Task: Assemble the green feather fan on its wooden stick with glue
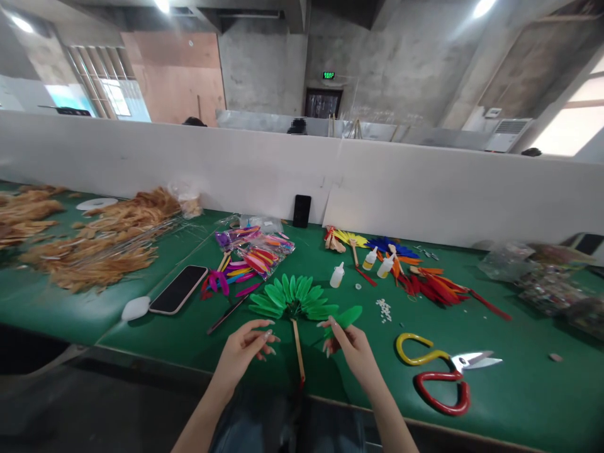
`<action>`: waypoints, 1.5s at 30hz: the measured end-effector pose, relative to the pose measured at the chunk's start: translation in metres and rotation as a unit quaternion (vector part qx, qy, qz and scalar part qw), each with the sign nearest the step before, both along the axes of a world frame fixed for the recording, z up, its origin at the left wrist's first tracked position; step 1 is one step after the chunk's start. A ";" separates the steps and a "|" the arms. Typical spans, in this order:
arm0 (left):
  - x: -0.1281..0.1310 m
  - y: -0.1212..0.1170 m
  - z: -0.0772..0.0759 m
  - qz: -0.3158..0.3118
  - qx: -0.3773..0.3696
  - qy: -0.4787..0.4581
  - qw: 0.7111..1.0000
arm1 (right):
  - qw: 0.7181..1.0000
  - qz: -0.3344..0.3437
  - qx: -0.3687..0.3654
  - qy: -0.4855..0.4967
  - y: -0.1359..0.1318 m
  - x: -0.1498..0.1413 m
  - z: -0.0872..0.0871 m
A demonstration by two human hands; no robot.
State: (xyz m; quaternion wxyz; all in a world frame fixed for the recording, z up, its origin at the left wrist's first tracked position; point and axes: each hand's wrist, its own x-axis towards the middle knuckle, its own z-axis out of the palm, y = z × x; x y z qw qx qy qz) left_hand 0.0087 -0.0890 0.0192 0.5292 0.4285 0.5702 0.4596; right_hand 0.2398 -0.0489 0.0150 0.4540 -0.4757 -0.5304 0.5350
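On the desk [358, 377], a fan [295, 296] lies ahead, handle [297, 351] running back between the half-open, empty left hand [246, 346] and right hand [348, 346] pinching a feather [351, 315].

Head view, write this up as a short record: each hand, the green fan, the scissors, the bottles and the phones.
Left hand: loosely curled, nothing seen in it, beside the stick
Right hand: pinching a green feather
Fan: green feathers spread at the stick's far end
Scissors: right of the right hand, blades parted, one handle yellow, one red
Bottles: three, white, beyond the right hand
Flat phone: on the table, left
Propped phone: by the partition
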 end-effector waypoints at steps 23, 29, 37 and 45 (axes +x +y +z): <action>0.003 0.013 0.012 -0.024 0.141 0.267 0.953 | 0.758 0.121 0.302 -0.565 -0.035 -0.072 0.035; -0.043 0.037 0.006 0.174 0.109 0.026 0.978 | 0.802 0.019 0.369 -0.470 -0.020 -0.031 -0.003; -0.045 0.072 0.001 0.203 0.157 -0.036 0.966 | 0.785 0.083 0.357 -0.499 0.008 -0.026 -0.030; -0.038 0.087 -0.012 0.191 0.166 0.040 0.966 | 0.766 0.110 0.361 -0.521 0.017 -0.027 -0.032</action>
